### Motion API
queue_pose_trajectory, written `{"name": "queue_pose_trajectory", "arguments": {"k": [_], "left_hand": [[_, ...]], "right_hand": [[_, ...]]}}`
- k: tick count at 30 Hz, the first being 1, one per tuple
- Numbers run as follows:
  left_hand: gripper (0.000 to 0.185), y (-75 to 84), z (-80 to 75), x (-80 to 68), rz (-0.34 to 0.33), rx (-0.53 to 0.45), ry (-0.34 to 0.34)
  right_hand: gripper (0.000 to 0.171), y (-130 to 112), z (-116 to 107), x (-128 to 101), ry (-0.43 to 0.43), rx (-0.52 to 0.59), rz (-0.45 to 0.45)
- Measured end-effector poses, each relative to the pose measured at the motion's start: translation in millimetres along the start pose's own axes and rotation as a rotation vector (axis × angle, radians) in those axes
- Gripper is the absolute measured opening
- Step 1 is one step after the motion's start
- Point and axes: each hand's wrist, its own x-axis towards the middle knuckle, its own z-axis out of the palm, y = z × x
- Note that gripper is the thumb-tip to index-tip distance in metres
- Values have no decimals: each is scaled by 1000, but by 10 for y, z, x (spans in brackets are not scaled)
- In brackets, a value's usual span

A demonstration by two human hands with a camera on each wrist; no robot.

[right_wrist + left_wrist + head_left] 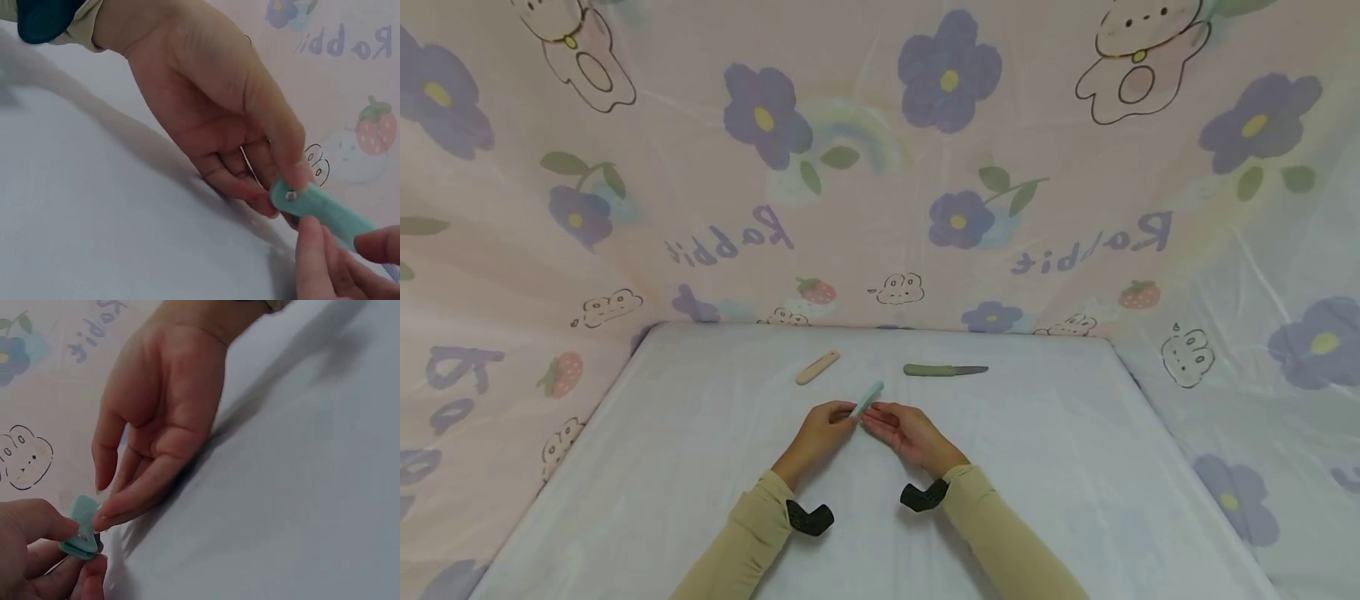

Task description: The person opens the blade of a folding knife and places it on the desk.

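Handle [334,214]: teal, slanting down rightward — metal rivet [290,195] at its upper end.
Left hand [209,103]: thumb on the handle by the rivet, fingers curled beneath.
Right hand [344,272]: fingertips at the lower edge, thumb at the far end; grip unclear.
Left sleeve [87,25]: beige, dark device [47,19] beside it.
Surface [94,212]: white, shadowed near the left hand.
Cloth [340,81]: pale pink — strawberry [376,132], flower [282,14], mirrored lettering [347,44].

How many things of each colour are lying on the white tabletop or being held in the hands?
Tan: 1, the slim bar
Green: 1, the knife
Mint: 1, the riveted handle
Total: 3
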Motion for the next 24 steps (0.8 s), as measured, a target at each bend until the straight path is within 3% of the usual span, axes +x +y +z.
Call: {"name": "queue_pose_trajectory", "arguments": {"k": [10,18,24], "left_hand": [[32,92,3,-65,-15,-173,-43],[29,160,64,-94,-6,-227,-84],[26,248,108,-100,15,-237,-38]], "right_hand": [[31,50,-22,61,66,-202,-100],[20,9,-91,-60,-4,-371,-194],[22,-49,-65,-162,-28,-396,-249]]}}
